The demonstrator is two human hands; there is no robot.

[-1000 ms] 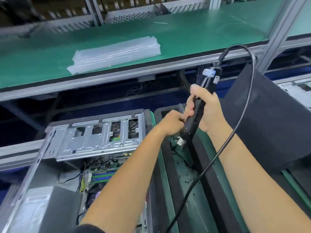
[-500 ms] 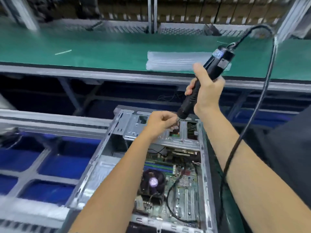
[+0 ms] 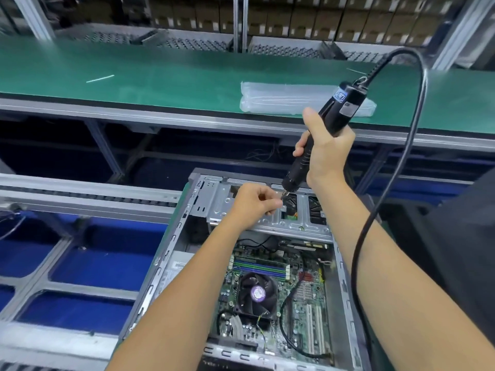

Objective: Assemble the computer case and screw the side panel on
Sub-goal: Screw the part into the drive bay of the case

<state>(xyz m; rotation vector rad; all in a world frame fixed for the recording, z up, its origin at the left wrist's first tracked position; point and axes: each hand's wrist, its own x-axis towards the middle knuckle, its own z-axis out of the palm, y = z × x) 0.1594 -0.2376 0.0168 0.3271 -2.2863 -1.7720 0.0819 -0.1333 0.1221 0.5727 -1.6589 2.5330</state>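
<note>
An open computer case [image 3: 171,253] lies on its side below me, with the motherboard and a black CPU fan [image 3: 255,293] showing. A silver drive cage [image 3: 222,204] spans its far end. My right hand [image 3: 325,151] grips a black electric screwdriver [image 3: 333,113], tilted, its bit pointing down at the cage. My left hand [image 3: 254,203] hovers over the cage with fingers curled, pinching at the screwdriver's tip; whether a screw sits between the fingers is too small to tell. No side panel is on the case.
The screwdriver's black cable [image 3: 396,167] loops up and down along my right arm. A green-topped bench [image 3: 160,73] runs behind, with a stack of clear plastic bags [image 3: 281,99] on it. A dark foam block [image 3: 466,231] stands at the right; blue floor and conveyor rails [image 3: 88,194] lie left.
The view swung from the green tray on the right onto the open case. Both hands carried the screwdriver over to the drive cage, and the left hand stayed at the bit's tip.
</note>
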